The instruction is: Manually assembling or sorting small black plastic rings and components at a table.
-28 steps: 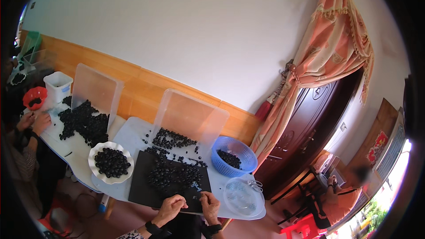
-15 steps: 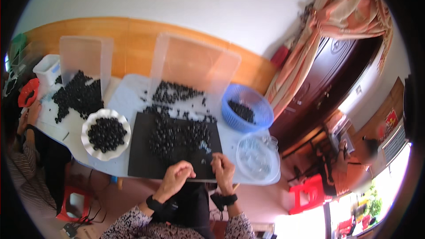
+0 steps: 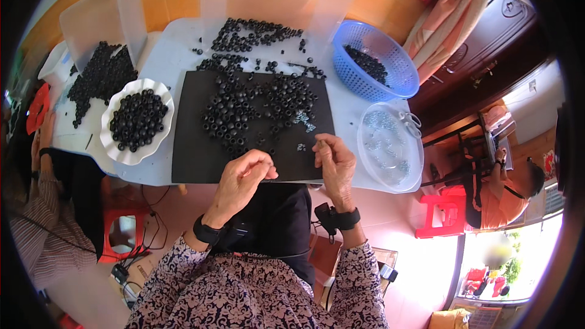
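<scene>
My left hand (image 3: 239, 186) hovers over the near edge of a black mat (image 3: 194, 146), its fingers curled together. Whatever it may hold is too small to make out. To its right, my right hand (image 3: 336, 164) is closed with thumb and fingertips pressed together at the mat's near right corner; its contents cannot be made out either. Beyond both hands, many round black beads (image 3: 228, 113) with holes lie spread on the mat. Small pale, glittering pieces (image 3: 304, 120) sit in little clusters beside the beads, close to my right hand.
A white scalloped bowl (image 3: 109, 137) of black beads stands on the left. On the right are a blue plastic basket (image 3: 390, 88) and a transparent dish (image 3: 384, 180) with glittering pieces. A translucent panel (image 3: 280, 0) stands behind more beads. Another person's hand (image 3: 46, 131) is at far left.
The view has tilted down, so the table sits higher in the picture. Both hands stay over the mat's near edge, still curled, and slightly farther apart.
</scene>
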Demonstrator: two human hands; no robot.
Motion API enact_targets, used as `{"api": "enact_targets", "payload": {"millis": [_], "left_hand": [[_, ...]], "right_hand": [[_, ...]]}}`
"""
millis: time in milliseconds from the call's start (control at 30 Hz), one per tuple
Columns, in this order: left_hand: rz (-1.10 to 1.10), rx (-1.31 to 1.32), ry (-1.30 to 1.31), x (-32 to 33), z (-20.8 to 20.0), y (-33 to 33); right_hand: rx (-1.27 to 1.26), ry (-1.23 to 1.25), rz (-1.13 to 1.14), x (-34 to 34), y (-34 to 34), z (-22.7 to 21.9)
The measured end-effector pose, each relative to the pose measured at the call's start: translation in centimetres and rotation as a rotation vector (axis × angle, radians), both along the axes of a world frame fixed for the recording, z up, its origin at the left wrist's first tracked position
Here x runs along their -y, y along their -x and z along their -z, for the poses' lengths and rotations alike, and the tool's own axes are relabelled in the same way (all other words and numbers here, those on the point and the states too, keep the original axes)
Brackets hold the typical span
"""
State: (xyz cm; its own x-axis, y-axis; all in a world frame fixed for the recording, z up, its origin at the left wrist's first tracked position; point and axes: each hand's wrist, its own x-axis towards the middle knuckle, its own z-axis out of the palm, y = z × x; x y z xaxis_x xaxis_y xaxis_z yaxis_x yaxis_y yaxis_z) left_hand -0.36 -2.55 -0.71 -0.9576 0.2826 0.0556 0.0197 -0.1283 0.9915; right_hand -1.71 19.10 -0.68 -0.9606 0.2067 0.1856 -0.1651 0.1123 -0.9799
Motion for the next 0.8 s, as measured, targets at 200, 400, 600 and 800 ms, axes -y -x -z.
{"api": "enact_targets", "payload": {"millis": [200,400,600,800], "left_hand": [[0.121,0.105,0.022,0.2,-1.0,-0.7],[0.091,0.039,-0.031,0.2,-0.3,-0.1],[0.088,0.071,0.057,0.0,-0.3,-0.5],[0.096,0.076,0.037,0.0,-0.4,-0.4]], "right_hand": [[0.054,-0.051,-0.042,-0.4,0.4,-0.2],[0.148,-0.291,-0.013,0.4,2.1,-2.4],[-0.14,-0.724,-0.099,2.2,5.8,-5.0],[-0.218,-0.953,-0.257,2.8,9.1,-4.1]]}}
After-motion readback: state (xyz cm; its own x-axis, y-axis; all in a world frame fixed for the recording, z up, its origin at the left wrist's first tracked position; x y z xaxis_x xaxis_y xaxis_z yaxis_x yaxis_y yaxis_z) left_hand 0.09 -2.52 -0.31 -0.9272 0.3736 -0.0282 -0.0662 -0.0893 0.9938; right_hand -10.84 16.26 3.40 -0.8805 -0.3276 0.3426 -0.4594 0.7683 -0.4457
